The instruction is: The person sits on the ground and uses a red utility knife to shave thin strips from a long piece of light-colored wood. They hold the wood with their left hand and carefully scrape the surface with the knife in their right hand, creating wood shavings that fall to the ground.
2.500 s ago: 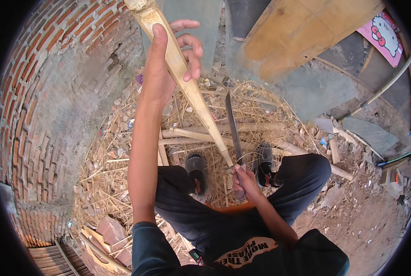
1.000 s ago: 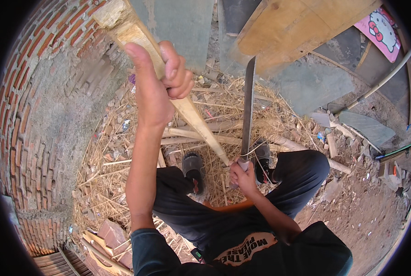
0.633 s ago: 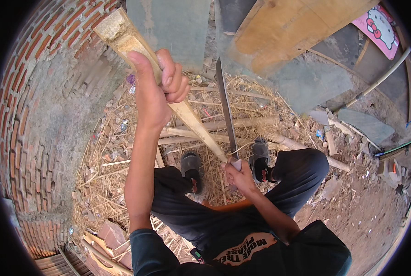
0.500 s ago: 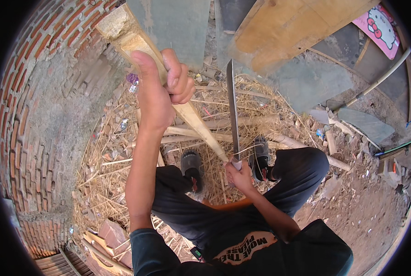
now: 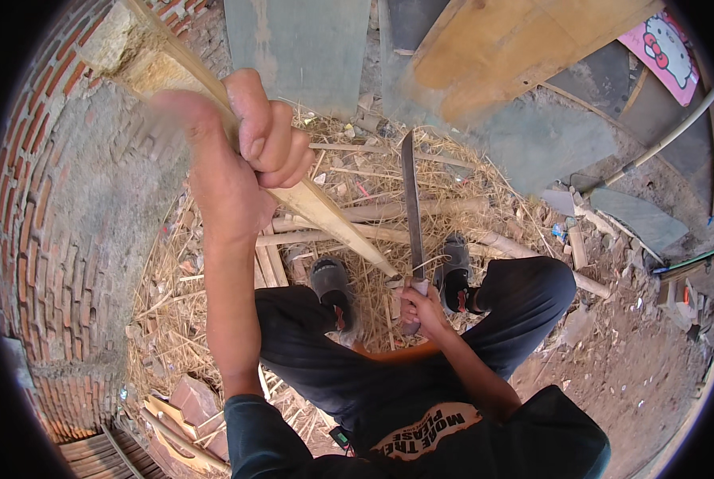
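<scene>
My left hand [image 5: 241, 176] is closed round a pale split bamboo piece [image 5: 325, 215], raised at the upper left with its thumb laid along it. The wide, rough end of the piece points to the far left, and its narrow end slants down towards my knees. Between my feet, my right hand [image 5: 426, 307] grips the handle of a machete [image 5: 411, 199]. Its long dark blade points away from me, just right of the bamboo's narrow end. A thin curled fibre crosses near the blade's base.
Straw-like shavings [image 5: 213, 263] and bamboo poles [image 5: 389, 211] litter the ground around my sandalled feet. A brick wall [image 5: 41, 239] rises on the left. Grey-green sheets [image 5: 293, 56] and a brown board [image 5: 517, 48] lie at the far side, with a pale pipe [image 5: 668, 132] on the right.
My left hand has moved left with the bamboo, swinging its wide end towards the wall. The machete has drawn slightly nearer to me, and the bamboo's narrow end now sits apart from my right hand.
</scene>
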Tool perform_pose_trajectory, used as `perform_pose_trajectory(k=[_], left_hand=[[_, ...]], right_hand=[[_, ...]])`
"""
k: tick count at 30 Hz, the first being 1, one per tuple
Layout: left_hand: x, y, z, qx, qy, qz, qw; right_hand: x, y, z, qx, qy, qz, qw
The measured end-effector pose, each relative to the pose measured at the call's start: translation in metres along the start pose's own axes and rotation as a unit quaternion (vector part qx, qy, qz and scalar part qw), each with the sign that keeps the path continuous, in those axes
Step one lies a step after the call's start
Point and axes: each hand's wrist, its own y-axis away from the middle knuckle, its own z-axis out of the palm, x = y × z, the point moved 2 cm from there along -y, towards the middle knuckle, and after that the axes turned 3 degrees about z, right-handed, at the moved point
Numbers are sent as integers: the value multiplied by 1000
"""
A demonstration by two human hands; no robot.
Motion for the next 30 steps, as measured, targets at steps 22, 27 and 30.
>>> perform_pose_trajectory(k=[22, 27, 30], left_hand=[[-35, 35, 25, -41, -29, -28, 998], [-41, 24, 13, 9, -17, -29, 999], [-37, 30, 4, 8, -16, -27, 999]], right_hand=[[47, -47, -19, 56, 173, -8, 983], [60, -68, -39, 90, 241, -43, 966], [41, -47, -8, 60, 198, -10, 978]])
